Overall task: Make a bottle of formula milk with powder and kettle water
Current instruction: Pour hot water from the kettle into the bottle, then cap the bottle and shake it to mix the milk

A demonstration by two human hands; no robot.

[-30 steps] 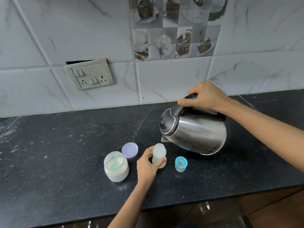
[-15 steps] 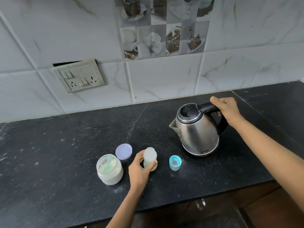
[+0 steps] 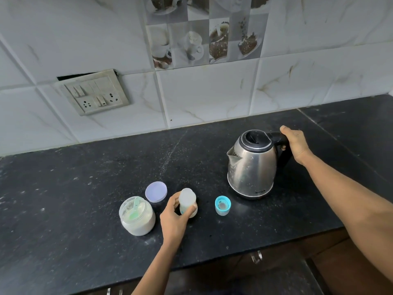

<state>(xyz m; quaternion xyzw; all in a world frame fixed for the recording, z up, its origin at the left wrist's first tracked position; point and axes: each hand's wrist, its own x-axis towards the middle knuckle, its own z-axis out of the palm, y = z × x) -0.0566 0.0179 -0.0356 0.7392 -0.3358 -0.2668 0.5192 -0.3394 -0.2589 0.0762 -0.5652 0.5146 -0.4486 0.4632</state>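
A small translucent baby bottle (image 3: 187, 200) stands upright on the black counter (image 3: 85, 188), and my left hand (image 3: 175, 216) is wrapped around its side. The steel kettle (image 3: 252, 167) stands upright on the counter to the right, spout pointing left. My right hand (image 3: 295, 144) grips its black handle. An open jar of white powder (image 3: 137, 216) with a green scoop inside sits left of the bottle. Its lilac lid (image 3: 156, 191) lies behind it. The bottle's blue cap (image 3: 222, 205) rests between bottle and kettle.
A tiled wall with a switch and socket plate (image 3: 94, 94) rises behind the counter. The counter's front edge runs below my left forearm, with cabinet handles (image 3: 256, 256) underneath. A seam in the counter slab (image 3: 331, 143) lies right of the kettle.
The kettle was tilted with its spout over the bottle; it has swung back to the right and now stands upright on the counter. My left hand has stayed on the bottle.
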